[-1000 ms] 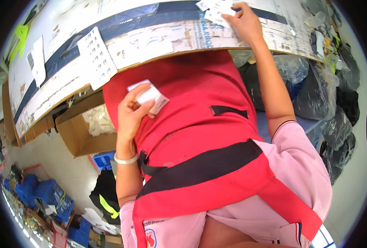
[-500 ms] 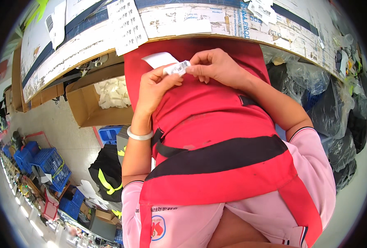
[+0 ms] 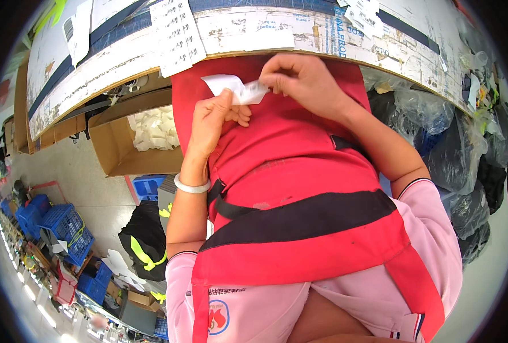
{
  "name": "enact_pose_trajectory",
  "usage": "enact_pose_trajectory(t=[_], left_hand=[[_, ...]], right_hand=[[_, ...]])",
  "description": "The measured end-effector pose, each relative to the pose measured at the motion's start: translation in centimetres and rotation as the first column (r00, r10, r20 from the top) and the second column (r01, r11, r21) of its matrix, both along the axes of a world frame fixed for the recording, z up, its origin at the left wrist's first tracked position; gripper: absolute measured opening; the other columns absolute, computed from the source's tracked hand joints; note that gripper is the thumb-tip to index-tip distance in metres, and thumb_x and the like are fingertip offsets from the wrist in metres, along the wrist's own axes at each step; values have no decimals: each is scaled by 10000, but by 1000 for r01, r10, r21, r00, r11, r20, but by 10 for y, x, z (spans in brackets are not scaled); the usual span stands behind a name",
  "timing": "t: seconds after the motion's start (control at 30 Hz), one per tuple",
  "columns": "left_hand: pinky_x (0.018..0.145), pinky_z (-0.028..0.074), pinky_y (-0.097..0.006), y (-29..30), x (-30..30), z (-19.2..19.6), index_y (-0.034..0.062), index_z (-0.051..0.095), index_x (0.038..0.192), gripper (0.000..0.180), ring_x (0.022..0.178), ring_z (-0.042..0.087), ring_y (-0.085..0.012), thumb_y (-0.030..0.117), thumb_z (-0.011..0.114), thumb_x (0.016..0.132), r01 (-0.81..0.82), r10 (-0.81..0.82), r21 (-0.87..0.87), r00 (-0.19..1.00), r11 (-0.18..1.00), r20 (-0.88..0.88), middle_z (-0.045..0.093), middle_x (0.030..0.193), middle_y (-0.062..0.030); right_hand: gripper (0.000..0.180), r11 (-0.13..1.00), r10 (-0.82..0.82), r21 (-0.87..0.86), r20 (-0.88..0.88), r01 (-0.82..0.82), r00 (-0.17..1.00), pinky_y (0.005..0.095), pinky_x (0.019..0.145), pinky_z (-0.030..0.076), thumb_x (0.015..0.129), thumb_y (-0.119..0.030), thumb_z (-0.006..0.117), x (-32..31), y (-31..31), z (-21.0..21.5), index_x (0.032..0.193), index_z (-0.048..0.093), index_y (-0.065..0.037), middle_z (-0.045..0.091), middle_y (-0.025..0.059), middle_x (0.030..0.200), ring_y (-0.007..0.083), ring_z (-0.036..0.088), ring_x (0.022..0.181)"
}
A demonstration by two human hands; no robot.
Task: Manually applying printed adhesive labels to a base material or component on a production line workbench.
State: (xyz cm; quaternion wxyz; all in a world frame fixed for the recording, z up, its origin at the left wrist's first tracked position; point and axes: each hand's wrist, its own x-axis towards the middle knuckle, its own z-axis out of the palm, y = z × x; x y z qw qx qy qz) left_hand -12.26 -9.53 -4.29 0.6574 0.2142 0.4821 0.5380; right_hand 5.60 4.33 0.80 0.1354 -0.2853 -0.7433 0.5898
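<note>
A curled white label strip [image 3: 222, 84] spans the gap between my hands, just off the near edge of the table and over my red apron [image 3: 300, 137]. My left hand [image 3: 208, 123] grips it between thumb and bent fingers, with one end curling up beyond the thumb. At the strip's right end, my right hand [image 3: 308, 83] has thumb and forefinger pinched together. Grey print shows blurred on the part beside those fingertips. Whether the label is lifting off its backing I cannot tell.
On the worn white table [image 3: 231, 43] a sheet of printed labels [image 3: 177, 37] overhangs the near edge. Below left stands a cardboard box [image 3: 108, 146] with cream-coloured pieces [image 3: 154, 128]. Plastic-wrapped dark bundles [image 3: 454, 148] lie below right. Blue crates [image 3: 68, 228] stand on the floor.
The strip has been turned, so its printed part faces less toward me and more plain white shows. My right hand has risen slightly, and my left thumb now points up along the strip.
</note>
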Motion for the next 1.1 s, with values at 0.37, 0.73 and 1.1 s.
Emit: enact_pose_trajectory(t=[0.37, 0.73, 1.1], left_hand=[[624, 450, -208, 7, 0, 3, -28, 693, 950, 378, 700, 583, -84, 308, 519, 961, 11, -26, -67, 971, 998, -238, 676, 832, -61], [634, 478, -222, 7, -1, 2, -65, 667, 981, 318, 714, 610, -108, 221, 530, 960, 14, -29, -75, 980, 997, -195, 668, 839, -86], [600, 415, -187, 8, 1, -1, 8, 713, 942, 318, 695, 548, -50, 296, 579, 933, -1, -9, -66, 988, 998, -154, 669, 819, -9]], right_hand=[[171, 964, -180, -157, 205, 214, 962, 212, 533, 496, 879, -174, 630, -10, 67, 33, 890, 636, -3, 620, 31, 702, 86, 582, 600], [154, 952, -179, -200, 247, 231, 952, 222, 510, 506, 867, -134, 626, -14, 71, 30, 846, 634, 19, 623, 54, 681, 107, 592, 577], [154, 951, -184, -203, 229, 232, 956, 226, 509, 505, 864, -137, 624, -13, 70, 26, 847, 629, 16, 623, 53, 682, 107, 592, 578]])
